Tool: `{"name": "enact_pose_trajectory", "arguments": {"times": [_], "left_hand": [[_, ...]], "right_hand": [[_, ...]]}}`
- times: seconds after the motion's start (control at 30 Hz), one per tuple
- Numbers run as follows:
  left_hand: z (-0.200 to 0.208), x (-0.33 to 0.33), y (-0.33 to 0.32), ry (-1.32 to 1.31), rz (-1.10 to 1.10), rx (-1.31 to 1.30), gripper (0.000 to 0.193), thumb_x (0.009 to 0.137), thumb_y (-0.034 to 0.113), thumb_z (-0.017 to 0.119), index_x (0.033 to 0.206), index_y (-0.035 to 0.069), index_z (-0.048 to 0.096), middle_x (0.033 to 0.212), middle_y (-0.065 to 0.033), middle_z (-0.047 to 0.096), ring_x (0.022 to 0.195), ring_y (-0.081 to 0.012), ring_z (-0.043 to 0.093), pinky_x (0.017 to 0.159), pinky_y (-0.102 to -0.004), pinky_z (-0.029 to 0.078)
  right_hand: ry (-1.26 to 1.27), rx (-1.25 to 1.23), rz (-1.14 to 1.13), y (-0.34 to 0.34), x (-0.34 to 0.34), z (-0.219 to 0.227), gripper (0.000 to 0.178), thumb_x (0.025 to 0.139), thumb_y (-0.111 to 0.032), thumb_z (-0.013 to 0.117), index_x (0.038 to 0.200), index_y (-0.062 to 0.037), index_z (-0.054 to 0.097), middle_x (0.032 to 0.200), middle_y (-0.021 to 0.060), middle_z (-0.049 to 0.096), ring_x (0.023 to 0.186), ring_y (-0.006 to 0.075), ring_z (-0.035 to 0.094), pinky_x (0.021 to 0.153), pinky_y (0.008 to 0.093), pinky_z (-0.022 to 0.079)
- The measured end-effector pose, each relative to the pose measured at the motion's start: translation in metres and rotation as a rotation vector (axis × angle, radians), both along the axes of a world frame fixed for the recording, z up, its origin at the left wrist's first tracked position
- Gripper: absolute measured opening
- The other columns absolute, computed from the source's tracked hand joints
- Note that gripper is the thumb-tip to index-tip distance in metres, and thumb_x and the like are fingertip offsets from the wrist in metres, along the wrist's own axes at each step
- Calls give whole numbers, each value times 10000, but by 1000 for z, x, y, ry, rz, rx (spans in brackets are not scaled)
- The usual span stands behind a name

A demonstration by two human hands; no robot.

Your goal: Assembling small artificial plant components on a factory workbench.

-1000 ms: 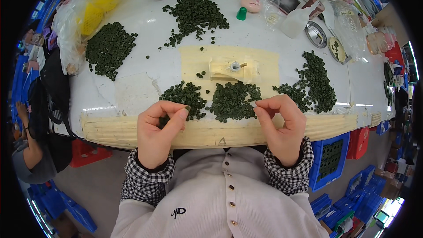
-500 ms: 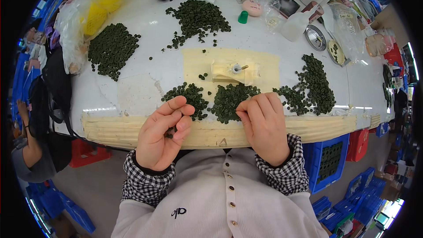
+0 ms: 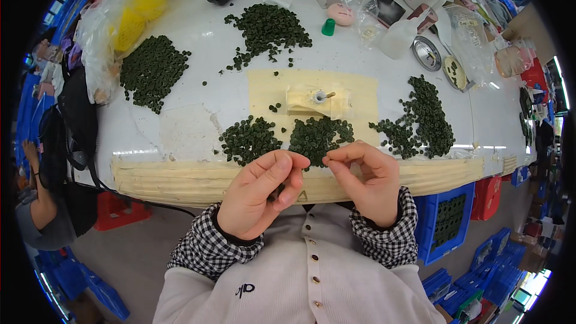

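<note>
My left hand (image 3: 261, 189) is curled at the table's front edge, with a few small dark green round pieces (image 3: 276, 192) partly showing in its palm. Beside it, thumb and forefinger of my right hand (image 3: 371, 183) are pinched together; whatever sits between the tips is too small to make out. The fingertips of both hands almost meet. Just beyond them lie two heaps of dark green pieces, a left heap (image 3: 251, 139) and a middle heap (image 3: 318, 135). Behind these stands a cream-taped block (image 3: 300, 101) with a small upright metal post (image 3: 321, 96).
More green pieces form a right heap (image 3: 429, 117), a far-left heap (image 3: 155, 72) and a back heap (image 3: 270, 29). Round metal tins (image 3: 426, 54), a white bottle (image 3: 401, 39) and a green cap (image 3: 328, 27) stand at back right. A blue crate (image 3: 445, 222) is below the edge.
My left hand has moved right and toward me, turning its fingers to the right hand. My right hand has drawn back slightly from the middle heap, still pinched.
</note>
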State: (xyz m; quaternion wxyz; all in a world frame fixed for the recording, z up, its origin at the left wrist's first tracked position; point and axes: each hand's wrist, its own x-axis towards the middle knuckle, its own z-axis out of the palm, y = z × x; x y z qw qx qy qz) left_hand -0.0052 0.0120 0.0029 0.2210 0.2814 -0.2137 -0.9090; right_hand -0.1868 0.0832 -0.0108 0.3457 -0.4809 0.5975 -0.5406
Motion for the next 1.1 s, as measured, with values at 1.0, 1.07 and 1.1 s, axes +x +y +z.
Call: {"name": "enact_pose_trajectory", "arguments": {"times": [1.0,1.07,1.1], "left_hand": [[-14,-4,1,171,-14,6,215,930,81,506,1128,37,577,987,-65,652,548,-22,343,509,-166,314],[-13,-5,0,188,-16,5,199,926,68,512,1111,54,584,1001,-75,653,548,-19,348,501,-166,315],[-13,-5,1,204,-10,11,194,926,67,512,1104,54,585,1001,-77,653,547,-20,350,500,-166,315]], "right_hand": [[-93,-110,42,2,4,11,180,753,68,646,927,24,665,830,82,655,711,113,585,663,232,458],[-175,-97,52,0,5,12,162,760,65,644,917,30,661,840,79,657,724,107,584,678,231,460],[-220,-82,58,1,5,13,152,763,63,644,912,33,659,845,78,658,731,104,584,685,230,461]]}}
